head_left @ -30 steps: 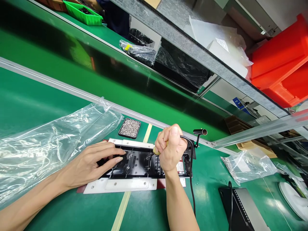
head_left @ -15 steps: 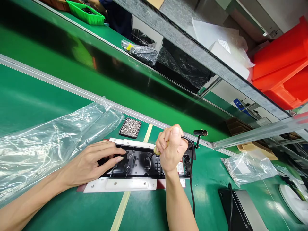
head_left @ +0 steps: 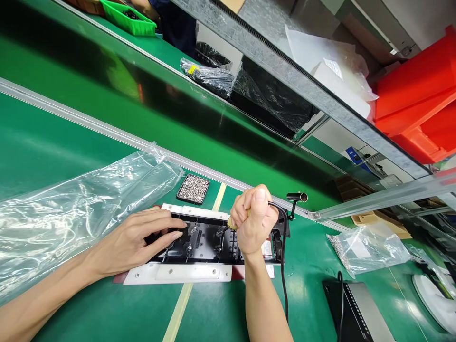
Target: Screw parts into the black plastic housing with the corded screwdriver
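Observation:
A long black plastic part (head_left: 204,237) with ribs lies between white blocks (head_left: 178,272) of a fixture on the green table. My left hand (head_left: 142,236) rests over its left end, thumb and forefinger apart, other fingers curled, with nothing visible held. My right hand (head_left: 253,216) is wrapped round the yellowish handle of a corded tool (head_left: 232,223), whose dark tip points down-left into the black part. The black cord loops out over the right side of the hand. Just behind the fixture sits a small black tray (head_left: 193,189) of tiny metal pieces.
A clear plastic bag (head_left: 85,204) spreads at left. A metal tube on a stand (head_left: 297,196) is behind the fixture. At right are a bag of small parts (head_left: 366,249) and a black-and-grey box (head_left: 359,308). Beyond the divider, a person's sleeve (head_left: 176,26) shows near a green bin (head_left: 133,21).

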A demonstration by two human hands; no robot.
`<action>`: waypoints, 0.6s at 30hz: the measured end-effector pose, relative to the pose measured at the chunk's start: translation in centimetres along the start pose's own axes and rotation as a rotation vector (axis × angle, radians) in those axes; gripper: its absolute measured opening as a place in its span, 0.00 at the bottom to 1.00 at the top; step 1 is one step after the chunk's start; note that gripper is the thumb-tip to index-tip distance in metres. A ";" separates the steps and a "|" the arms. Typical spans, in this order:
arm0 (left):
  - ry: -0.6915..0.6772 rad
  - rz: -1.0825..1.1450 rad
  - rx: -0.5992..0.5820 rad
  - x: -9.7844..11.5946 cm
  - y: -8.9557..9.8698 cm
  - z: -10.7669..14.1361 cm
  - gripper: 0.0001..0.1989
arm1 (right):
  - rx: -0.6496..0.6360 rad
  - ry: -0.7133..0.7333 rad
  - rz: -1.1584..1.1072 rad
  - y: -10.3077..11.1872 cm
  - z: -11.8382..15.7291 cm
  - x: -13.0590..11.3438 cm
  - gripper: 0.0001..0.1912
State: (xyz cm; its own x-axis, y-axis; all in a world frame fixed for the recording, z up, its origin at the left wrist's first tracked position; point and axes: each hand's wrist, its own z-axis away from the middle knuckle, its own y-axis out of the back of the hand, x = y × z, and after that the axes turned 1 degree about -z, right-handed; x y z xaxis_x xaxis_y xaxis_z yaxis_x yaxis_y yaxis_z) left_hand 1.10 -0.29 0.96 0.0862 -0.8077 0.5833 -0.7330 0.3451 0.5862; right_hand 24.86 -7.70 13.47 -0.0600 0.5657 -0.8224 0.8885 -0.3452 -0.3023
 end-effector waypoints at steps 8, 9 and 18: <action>-0.011 -0.016 0.000 0.1 0.1 0.1 0.09 | -0.010 0.005 0.019 0.0 0.1 0.1 0.31; -0.012 -0.019 -0.002 0.1 0.1 0.1 0.09 | -0.015 0.006 0.013 0.0 0.1 0.1 0.31; -0.001 -0.009 0.002 0.0 0.0 0.1 0.09 | -0.004 -0.015 0.057 0.0 0.1 -0.1 0.33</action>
State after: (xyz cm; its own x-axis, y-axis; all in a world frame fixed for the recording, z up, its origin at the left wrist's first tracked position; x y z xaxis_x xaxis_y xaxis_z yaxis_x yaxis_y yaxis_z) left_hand 1.04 -0.32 0.89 0.0923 -0.8109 0.5778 -0.7335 0.3370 0.5902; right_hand 24.84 -7.79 13.48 -0.0158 0.5340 -0.8453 0.8926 -0.3734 -0.2526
